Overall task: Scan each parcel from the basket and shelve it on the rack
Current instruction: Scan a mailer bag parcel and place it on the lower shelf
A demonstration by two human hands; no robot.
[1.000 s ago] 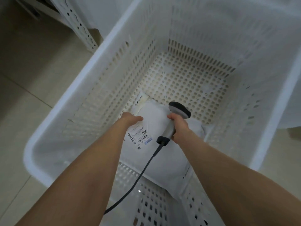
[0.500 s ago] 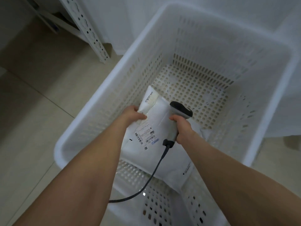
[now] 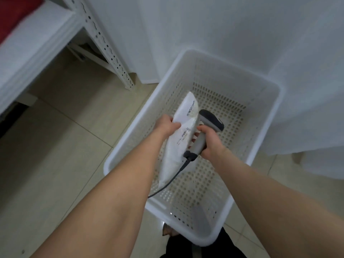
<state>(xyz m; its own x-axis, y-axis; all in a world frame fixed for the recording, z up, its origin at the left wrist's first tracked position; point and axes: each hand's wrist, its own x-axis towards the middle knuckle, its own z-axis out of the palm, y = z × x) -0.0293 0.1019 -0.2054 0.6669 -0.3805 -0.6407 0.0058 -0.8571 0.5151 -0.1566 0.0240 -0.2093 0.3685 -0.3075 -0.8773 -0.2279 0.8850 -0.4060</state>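
Gripping: left hand [image 3: 167,125] pinches the upper edge of the white parcel [image 3: 178,146], held tilted on edge over the basket [image 3: 268,131]. Right hand [image 3: 208,140] wrapped round the scanner [image 3: 206,127] handle, scanner head just beside the parcel's label. Scan not confirmable from this view. Only this parcel in sight, so likely the last. Shelving on the rack [image 3: 104,43], at left, remains.

The soft white parcel [image 3: 178,142] is tilted on edge over the perforated white basket [image 3: 223,71]. A grey corded scanner [image 3: 208,119] is just beside it.
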